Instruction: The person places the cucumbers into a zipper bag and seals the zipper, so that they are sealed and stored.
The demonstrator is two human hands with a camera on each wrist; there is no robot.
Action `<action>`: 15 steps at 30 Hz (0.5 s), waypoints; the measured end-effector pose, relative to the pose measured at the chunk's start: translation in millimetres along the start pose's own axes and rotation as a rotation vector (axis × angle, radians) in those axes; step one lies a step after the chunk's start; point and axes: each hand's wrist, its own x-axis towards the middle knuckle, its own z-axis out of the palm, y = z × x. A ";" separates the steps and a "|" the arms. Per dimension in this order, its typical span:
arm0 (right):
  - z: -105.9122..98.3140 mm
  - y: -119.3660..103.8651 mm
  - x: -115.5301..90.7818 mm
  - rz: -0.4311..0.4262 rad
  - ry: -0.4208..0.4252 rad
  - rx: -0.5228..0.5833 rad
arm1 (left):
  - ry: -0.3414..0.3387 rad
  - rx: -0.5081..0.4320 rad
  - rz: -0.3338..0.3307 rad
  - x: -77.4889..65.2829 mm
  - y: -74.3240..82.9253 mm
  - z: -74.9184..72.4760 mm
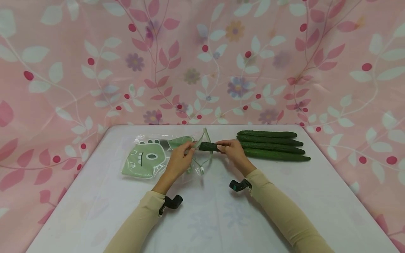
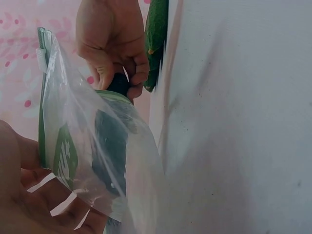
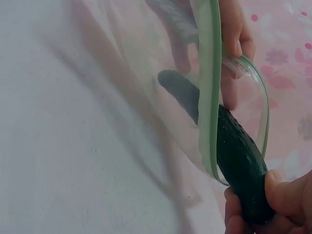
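Note:
A clear zip bag (image 1: 143, 158) with a green cartoon creature printed on it lies on the left half of the table. Its mouth faces right and gapes, edged by a green zip strip (image 3: 209, 87). My left hand (image 1: 178, 160) pinches the bag near that mouth, fingers spread along the plastic in the left wrist view. My right hand (image 1: 234, 153) grips one end of a dark green cucumber (image 3: 243, 161) between thumb and fingers. The cucumber's other end is inside the bag, seen through the plastic in the right wrist view. A white slider (image 2: 41, 61) sits on the zip strip.
Several more long cucumbers (image 1: 272, 144) lie side by side at the back right of the table, just beyond my right hand. A white cloth covers the table (image 1: 215, 218). Pink floral fabric (image 1: 202, 70) hangs behind and at both sides. Each wrist wears a black camera mount (image 1: 173, 202).

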 end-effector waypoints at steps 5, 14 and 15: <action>6.2 -2.8 1.7 0.015 0.005 0.032 | 0.007 0.013 0.023 1.2 -0.3 1.5; 11.8 -1.9 5.0 0.030 0.026 0.078 | 0.017 0.011 0.029 1.1 2.1 0.3; 11.6 -0.2 5.4 0.039 0.024 0.097 | 0.016 0.013 0.025 1.0 2.1 0.1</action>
